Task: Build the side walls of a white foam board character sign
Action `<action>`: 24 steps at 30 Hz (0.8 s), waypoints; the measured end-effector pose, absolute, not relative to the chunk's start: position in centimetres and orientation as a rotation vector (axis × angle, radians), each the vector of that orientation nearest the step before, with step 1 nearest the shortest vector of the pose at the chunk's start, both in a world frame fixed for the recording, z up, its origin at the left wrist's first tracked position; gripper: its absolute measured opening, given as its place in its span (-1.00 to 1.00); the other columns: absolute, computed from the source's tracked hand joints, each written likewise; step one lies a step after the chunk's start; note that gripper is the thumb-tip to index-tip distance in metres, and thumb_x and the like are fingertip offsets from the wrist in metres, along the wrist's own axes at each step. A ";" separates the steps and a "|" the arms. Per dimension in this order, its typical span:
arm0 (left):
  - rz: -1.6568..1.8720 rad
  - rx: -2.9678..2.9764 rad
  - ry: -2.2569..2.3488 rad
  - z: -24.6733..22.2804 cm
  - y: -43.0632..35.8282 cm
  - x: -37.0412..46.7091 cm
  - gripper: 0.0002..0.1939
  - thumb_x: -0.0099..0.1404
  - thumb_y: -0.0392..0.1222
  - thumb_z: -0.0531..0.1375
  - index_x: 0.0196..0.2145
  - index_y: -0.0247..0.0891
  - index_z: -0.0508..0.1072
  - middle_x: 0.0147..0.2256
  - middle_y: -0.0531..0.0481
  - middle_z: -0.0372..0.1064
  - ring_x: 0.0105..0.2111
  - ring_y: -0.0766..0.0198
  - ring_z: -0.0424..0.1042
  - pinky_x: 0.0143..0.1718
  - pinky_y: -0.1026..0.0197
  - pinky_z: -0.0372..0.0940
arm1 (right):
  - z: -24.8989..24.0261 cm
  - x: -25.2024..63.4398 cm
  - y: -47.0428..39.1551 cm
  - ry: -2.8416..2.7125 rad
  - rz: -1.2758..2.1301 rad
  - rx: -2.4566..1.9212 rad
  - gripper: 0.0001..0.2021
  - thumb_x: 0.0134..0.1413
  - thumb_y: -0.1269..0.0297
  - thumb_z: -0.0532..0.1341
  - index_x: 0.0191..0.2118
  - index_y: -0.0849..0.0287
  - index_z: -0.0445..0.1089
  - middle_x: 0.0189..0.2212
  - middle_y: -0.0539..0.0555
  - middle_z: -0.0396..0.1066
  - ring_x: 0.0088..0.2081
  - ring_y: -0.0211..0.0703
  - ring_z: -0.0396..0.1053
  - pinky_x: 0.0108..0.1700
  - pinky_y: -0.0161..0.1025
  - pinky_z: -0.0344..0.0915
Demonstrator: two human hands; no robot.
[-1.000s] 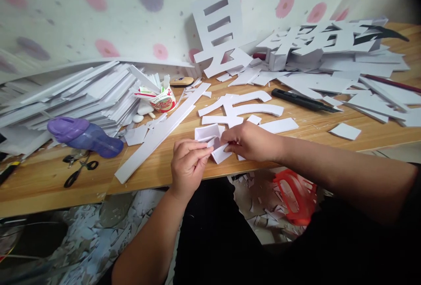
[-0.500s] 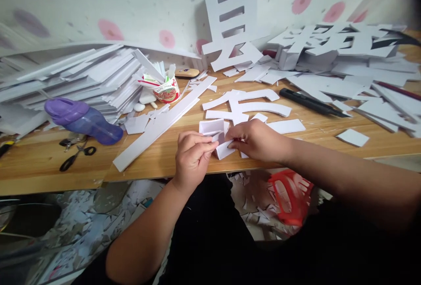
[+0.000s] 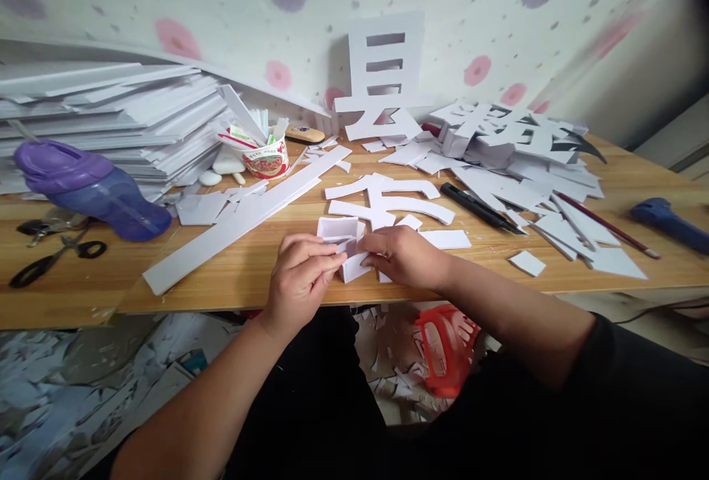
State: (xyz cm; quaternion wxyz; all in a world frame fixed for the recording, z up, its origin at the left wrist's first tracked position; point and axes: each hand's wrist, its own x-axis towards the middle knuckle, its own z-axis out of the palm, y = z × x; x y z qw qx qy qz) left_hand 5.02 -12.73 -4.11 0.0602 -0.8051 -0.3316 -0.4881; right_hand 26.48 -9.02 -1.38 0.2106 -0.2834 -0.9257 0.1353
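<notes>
A small folded white board piece point(image 3: 354, 267) stands near the table's front edge, between my hands. My left hand point(image 3: 302, 273) pinches its left side, fingers pressed together. On its right side my right hand point(image 3: 396, 255) grips it between thumb and fingers; the fingertips are partly hidden. Just behind lies a flat white character cutout point(image 3: 379, 199). A white strip point(image 3: 446, 238) rests to the right of it. The long white strip point(image 3: 244, 225) lies slantwise on the left.
Stacked white boards point(image 3: 111, 118), a purple bottle point(image 3: 94, 188) and scissors point(image 3: 60, 255) are on the left. Behind stand a paper cup point(image 3: 266, 160) and an upright cutout point(image 3: 413, 59). A black cutter point(image 3: 481, 208), scraps and a blue-handled tool point(image 3: 670, 223) are on the right.
The camera view has turned right and slightly up, so the table things appear farther left and lower. Both hands keep their hold on the folded piece, with little other change.
</notes>
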 end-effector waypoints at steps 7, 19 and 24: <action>-1.470 -2.438 -0.995 -4.4 -12.7 5.0 -0.75 0.19 -0.44 0.26 -0.22 -0.13 0.52 -0.28 0.00 0.49 -0.17 0.19 0.37 -0.13 0.02 0.35 | -1.3 26.2 -9.0 -2.565 0.393 -0.808 -0.87 0.06 0.53 0.19 -0.25 0.25 0.42 -0.43 0.08 0.46 -0.39 -0.21 0.36 -0.32 -0.33 0.16; -1.437 -2.437 -0.997 -4.6 -12.7 4.7 -0.72 0.17 -0.45 0.27 -0.21 -0.10 0.53 -0.25 0.00 0.50 -0.14 0.18 0.40 -0.10 0.02 0.36 | -1.0 26.0 -9.4 -2.530 0.497 -0.885 -0.80 0.04 0.54 0.22 -0.18 0.26 0.43 -0.38 0.12 0.48 -0.34 -0.15 0.39 -0.28 -0.28 0.20; -1.461 -2.432 -1.022 -4.4 -13.6 4.5 -0.59 0.23 -0.51 0.16 -0.06 -0.08 0.49 -0.18 -0.03 0.51 -0.07 0.14 0.42 -0.06 0.00 0.36 | -0.8 26.7 -9.5 -2.414 0.623 -0.858 -0.73 0.02 0.52 0.26 -0.10 0.23 0.41 -0.36 0.05 0.48 -0.36 -0.27 0.40 -0.28 -0.34 0.28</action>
